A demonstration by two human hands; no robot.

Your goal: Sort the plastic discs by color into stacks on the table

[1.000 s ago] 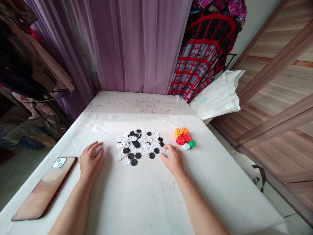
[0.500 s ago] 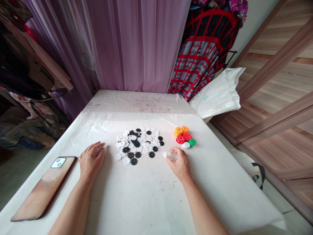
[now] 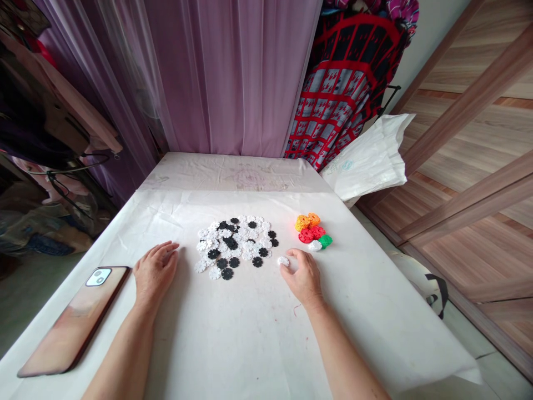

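Note:
My left hand [image 3: 155, 273] lies flat on the table at the left, fingers spread, holding nothing. At the right, my right hand [image 3: 303, 276] rests with thumb and forefinger curved apart beside a small white stack of discs [image 3: 283, 261], which sits on the cloth at their tips. Between the hands and a little farther off is a loose heap of white flower-shaped discs [image 3: 250, 250] mixed with black discs [image 3: 230, 243]. Beyond my right hand are orange pieces [image 3: 307, 221], red pieces [image 3: 311, 234], a green piece [image 3: 325, 241] and a white piece [image 3: 315, 245].
A phone [image 3: 75, 322] lies face down left of my left hand. The table [image 3: 233, 339] has a white cover. A white bag [image 3: 370, 158] hangs at its far right corner. Purple curtains [image 3: 233, 78] stand behind, and clothes hang at the left.
My right hand's thumb and forefinger have eased off the small white stack, which now shows more clearly. The view has shifted slightly. My left hand stays in place.

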